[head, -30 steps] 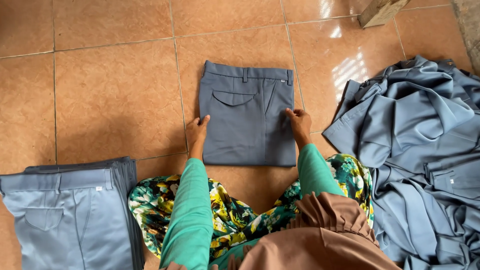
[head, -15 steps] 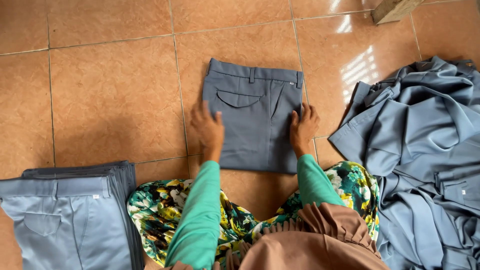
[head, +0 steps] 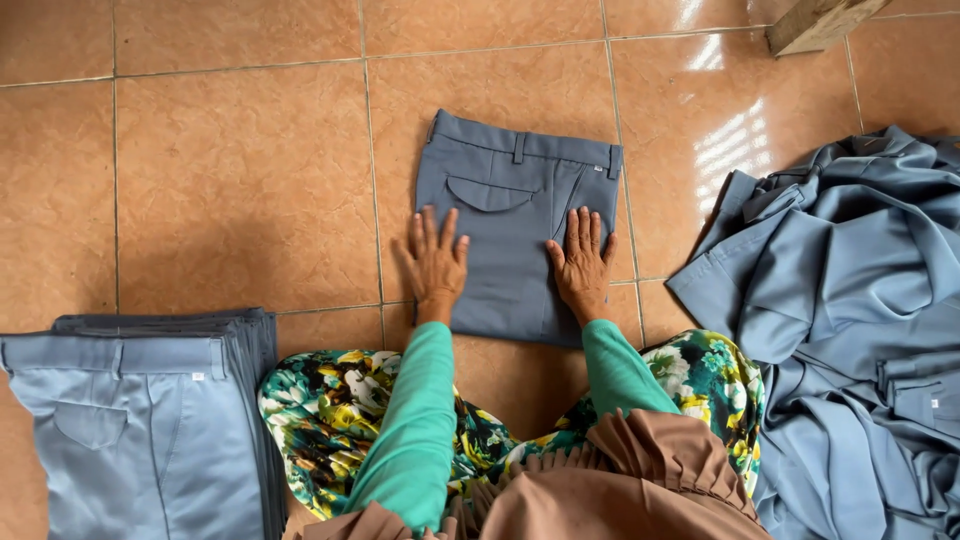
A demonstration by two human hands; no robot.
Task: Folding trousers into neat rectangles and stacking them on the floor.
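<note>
Both hands, left hand (head: pixel 436 262) & right hand (head: pixel 582 262), press flat w/ fingers spread (gripping nothing) on folded grey trousers (head: pixel 515 225), prob. to keep the fold flat on the tile floor (head: pixel 240 180).

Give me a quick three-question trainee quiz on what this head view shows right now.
1. True or false: both hands lie flat on the folded grey trousers.
2. Which side of the person holds the neat stack of folded trousers: A left, B right?
3. What lies on the floor tiles at the person's right?

Key
1. True: the left hand and right hand rest palm down, fingers spread.
2. A.
3. A loose heap of unfolded grey garments.
</note>
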